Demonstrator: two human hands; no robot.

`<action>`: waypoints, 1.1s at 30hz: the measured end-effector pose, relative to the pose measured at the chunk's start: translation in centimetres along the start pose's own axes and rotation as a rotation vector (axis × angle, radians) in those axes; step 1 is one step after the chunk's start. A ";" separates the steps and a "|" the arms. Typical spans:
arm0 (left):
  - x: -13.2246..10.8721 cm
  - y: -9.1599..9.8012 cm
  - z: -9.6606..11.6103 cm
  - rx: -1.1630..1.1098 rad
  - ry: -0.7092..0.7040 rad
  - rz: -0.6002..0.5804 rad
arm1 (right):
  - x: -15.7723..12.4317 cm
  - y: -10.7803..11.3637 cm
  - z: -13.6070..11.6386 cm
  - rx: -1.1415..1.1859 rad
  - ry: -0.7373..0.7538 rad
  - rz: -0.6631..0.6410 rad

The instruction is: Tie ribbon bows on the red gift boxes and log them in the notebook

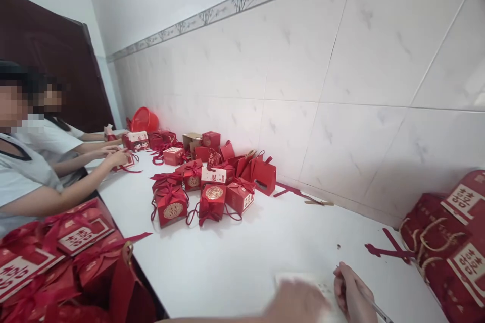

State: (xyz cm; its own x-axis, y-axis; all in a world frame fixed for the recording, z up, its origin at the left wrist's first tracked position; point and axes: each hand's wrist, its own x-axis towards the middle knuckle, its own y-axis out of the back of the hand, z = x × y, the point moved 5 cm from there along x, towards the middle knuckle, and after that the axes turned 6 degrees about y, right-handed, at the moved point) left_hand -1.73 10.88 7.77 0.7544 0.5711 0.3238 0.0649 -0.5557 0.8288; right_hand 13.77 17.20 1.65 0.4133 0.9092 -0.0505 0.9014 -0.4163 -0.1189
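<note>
Pen (380,311) is at the near right edge of the white table (246,257), gripped in the right hand (350,290) with fingers curled closed round it, beside a white notepad (326,285). The left hand (297,303) lies blurred on the notepad; its opening cannot be told. Red gift boxes (206,189) cluster farther left.

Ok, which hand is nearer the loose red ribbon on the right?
Right. The right hand, holding a pen, is just left of the ribbon; the left hand is farther left, on the paper.
</note>
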 end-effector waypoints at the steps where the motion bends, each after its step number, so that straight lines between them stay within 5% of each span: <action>1: 0.1 -0.6 -3.1 -0.010 0.091 0.026 | 0.0 -0.1 0.0 -0.006 0.008 -0.010; 4: -2.4 -1.6 -14.6 -0.179 0.809 0.292 | -0.1 -0.3 -0.3 -0.047 0.030 -0.037; 7: -6.9 -3.6 -20.8 -0.212 1.327 0.371 | -0.3 -0.5 -0.6 -0.091 0.054 -0.050; 11: -9.8 -6.5 -21.2 -0.259 1.606 0.356 | -0.7 -0.7 -1.2 -0.118 0.077 -0.050; 16: -10.1 -8.4 -20.3 -0.376 1.784 0.374 | -1.0 -0.7 -1.5 -0.084 0.089 -0.036; 21: -11.0 -7.5 -22.3 -0.428 1.812 0.349 | -1.2 -0.4 -1.3 -0.113 0.074 -0.043; 24: -11.3 -5.3 -23.5 -0.454 1.684 0.307 | -1.3 -0.3 -1.3 -0.179 0.080 -0.064; 28: -10.6 -0.5 -23.4 -0.565 1.308 0.027 | -1.3 0.1 -2.0 -0.230 0.201 -0.076; 33: -9.6 4.2 -18.1 -0.725 0.681 -0.372 | -0.8 2.7 -3.9 -0.679 0.564 -0.010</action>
State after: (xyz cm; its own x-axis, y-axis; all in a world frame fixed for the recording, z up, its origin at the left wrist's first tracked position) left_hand -20.54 14.03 16.40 0.2275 0.9738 -0.0051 -0.3584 0.0886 0.9293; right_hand 16.34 15.31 5.29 0.2452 0.8503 0.4656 0.7132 -0.4835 0.5075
